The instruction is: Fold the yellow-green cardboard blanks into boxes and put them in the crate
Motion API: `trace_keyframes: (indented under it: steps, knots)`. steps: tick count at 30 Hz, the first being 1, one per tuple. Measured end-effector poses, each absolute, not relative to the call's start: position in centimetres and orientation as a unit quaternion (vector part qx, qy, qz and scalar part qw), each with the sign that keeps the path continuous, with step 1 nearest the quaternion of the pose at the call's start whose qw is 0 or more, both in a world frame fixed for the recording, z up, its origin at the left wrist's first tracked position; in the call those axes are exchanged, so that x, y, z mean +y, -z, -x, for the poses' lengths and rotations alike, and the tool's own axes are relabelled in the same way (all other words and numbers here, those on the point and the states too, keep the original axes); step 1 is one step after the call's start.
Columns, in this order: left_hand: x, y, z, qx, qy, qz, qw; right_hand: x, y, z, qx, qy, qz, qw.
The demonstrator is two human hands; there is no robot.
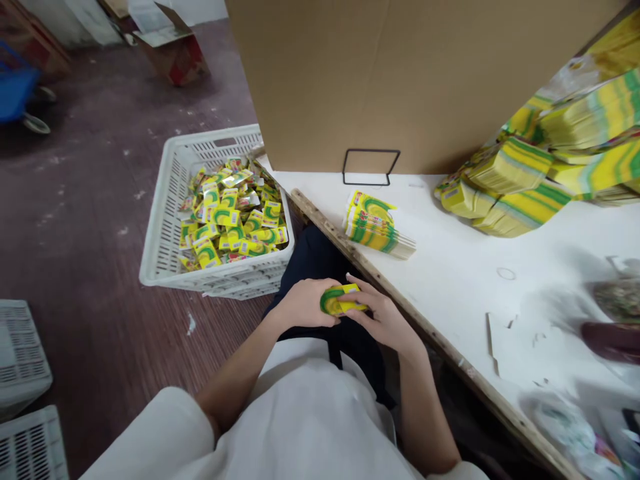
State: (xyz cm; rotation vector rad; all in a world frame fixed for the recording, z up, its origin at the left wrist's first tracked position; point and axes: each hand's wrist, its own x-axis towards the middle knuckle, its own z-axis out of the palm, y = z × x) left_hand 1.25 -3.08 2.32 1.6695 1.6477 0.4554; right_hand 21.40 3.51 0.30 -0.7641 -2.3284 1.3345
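Above my lap, a small yellow-and-green packet (pixel 332 301) is held between both hands. My left hand (pixel 309 303) is wrapped round its left end, and the fingers of my right hand (pixel 376 308) press on its right end. On the white table, a fanned stack of flat yellow-green cartons (pixel 373 225) lies near the wooden edge. To the left, a white plastic basket (pixel 156 220) holds a heap of small yellow-green packets (pixel 225 217).
A large cardboard sheet (pixel 370 80) stands at the table's back, behind a black wire stand (pixel 370 184). Bundled cartons (pixel 520 167) are piled at the right. The table's wooden edge (pixel 425 320) runs beside my right arm. More crates (pixel 23 353) stand at lower left.
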Motion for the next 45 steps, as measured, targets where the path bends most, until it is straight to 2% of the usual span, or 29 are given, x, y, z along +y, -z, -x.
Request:
trace_keyframes:
  steps: [5,12,16,19,21,23,25,28,34,40,45]
  knots:
    - [-3.3,-2.0,-0.7,0.662,-0.166,-0.655,0.325,2.7,0.4,-20.0,-0.805,-0.467,0.297,0.213]
    - [-4.0,-2.3,0.3,0.633,-0.177,-0.661,0.363,3.5,-0.3,-20.4,-0.818,-0.511,0.213,0.156]
    - [-3.7,-2.4,-0.3,0.656,-0.196,-0.650,0.329,2.7,0.2,-19.7,-0.793,-0.483,0.286,0.238]
    - [-3.6,-1.9,0.3,0.653,-0.214,-0.633,0.357,2.0,1.0,-19.2,-0.761,-0.468,0.340,0.294]
    - [-3.4,-1.2,1.8,0.686,-0.297,-0.566,0.346,2.1,1.2,-19.5,-0.753,-0.457,0.359,0.308]
    - [-2.7,-0.3,4.4,0.738,-0.440,-0.436,0.266,2.6,1.2,-20.2,-0.753,-0.444,0.374,0.311]
    - [-1.4,0.7,7.3,0.717,-0.578,-0.337,0.197,3.1,1.1,-20.8,-0.750,-0.437,0.386,0.312]
    - [0.7,1.6,10.1,0.664,-0.646,-0.300,0.229,3.7,1.0,-21.1,-0.746,-0.435,0.393,0.314]
    - [1.5,2.3,7.3,0.620,-0.592,-0.385,0.343,4.3,0.0,-20.7,-0.764,-0.406,0.393,0.312]
    - [-1.0,2.8,4.1,0.614,-0.591,-0.335,0.401,9.8,-2.1,-21.2,-0.716,-0.253,0.508,0.407]
    - [-1.5,2.7,2.8,0.605,-0.585,-0.322,0.434,16.0,-1.6,-19.3,-0.723,-0.195,0.538,0.386]
